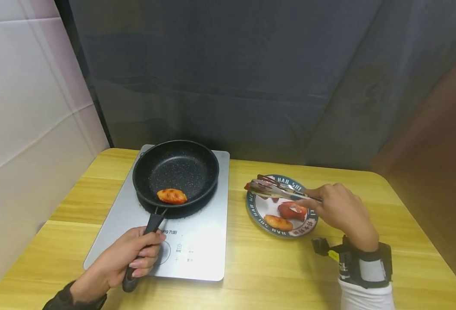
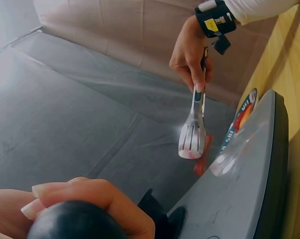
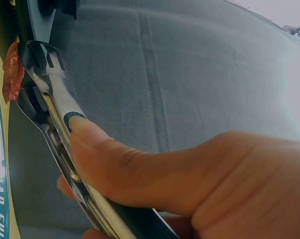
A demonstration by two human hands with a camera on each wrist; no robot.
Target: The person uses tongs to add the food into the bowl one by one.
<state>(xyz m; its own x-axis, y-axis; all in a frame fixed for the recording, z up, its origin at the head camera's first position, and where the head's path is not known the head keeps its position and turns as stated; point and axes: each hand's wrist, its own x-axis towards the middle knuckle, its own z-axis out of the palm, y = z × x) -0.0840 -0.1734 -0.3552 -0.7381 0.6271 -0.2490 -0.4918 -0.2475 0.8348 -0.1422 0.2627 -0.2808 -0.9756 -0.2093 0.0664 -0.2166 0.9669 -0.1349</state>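
My left hand grips the black handle of a frying pan. One browned chicken wing lies inside the pan, near the handle side. With my right hand I hold metal tongs, thumb on one arm and fingers on the other. Their slotted tips pinch a reddish chicken piece, raised over the left edge of a patterned plate. On that plate sit more pieces, among them a yellowish wing and a redder one.
The pan stands on a silver induction cooktop, whose touch controls face me. Cooktop and plate share a yellow wooden table. A dark cloth hangs behind, with a pale sheet at left and a brown one at right.
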